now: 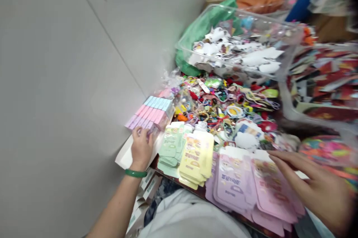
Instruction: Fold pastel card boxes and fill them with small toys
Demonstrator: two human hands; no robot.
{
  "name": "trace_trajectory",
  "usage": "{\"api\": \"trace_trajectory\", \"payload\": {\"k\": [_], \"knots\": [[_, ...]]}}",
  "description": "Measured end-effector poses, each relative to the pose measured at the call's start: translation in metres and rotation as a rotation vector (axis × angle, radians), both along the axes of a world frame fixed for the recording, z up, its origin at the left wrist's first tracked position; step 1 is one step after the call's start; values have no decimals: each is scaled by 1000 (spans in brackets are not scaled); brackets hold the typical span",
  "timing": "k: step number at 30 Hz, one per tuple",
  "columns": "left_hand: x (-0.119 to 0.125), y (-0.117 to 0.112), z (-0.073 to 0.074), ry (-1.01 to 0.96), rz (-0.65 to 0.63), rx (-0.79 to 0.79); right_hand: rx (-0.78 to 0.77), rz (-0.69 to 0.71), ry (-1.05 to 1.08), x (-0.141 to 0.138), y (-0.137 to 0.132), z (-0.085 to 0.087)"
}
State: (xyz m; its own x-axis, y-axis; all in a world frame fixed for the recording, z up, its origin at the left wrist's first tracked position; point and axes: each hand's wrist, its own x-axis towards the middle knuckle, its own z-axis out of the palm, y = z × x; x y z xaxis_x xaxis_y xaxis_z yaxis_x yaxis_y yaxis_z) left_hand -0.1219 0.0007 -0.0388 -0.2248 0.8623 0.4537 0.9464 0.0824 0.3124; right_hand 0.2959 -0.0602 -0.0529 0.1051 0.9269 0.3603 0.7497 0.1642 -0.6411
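Green jade bangle (135, 173) on left wrist. Left hand (142, 148), fingers lightly curled, rests on pastel boxes (151, 113). Right hand (316, 189), fingers spread, touches pink cards (272, 189); hands well apart. Between them, yellow cards (195, 159) and green cards (170, 144). Beyond, tangled trinkets (218, 107) and clear plastic bin (251, 18) of white cutouts (237, 53).

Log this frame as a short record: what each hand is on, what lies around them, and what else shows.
Left hand: on the end of a row of pastel boxes; green bangle on the wrist
Right hand: open, fingers over pink printed cards
Nearby: yellow cards, green cards, lilac cards
Rest: heap of mixed small trinkets, clear plastic bin of white die-cut pieces, grey wall
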Motion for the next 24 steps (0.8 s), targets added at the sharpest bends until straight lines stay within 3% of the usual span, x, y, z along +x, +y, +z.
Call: {"api": "trace_trajectory", "payload": {"k": [3, 7, 10, 13, 18, 24], "knots": [[13, -1, 17, 99, -11, 88, -80, -61, -51, 6, -5, 4], [56, -11, 32, 14, -421, 130, -267, -210, 63, -3, -12, 6], [104, -30, 32, -184, -738, -139, -401, -184, 121, -22, -16, 2], [146, -50, 29, -187, -895, -538, -461, -183, 70, -42, -17, -1], [177, -58, 33, -37, -896, -861, -494, -190, 93, -59, -22, -8], [182, -57, 37, -103, -855, -875, -418, -229, 209, -63, -29, -15]]}}
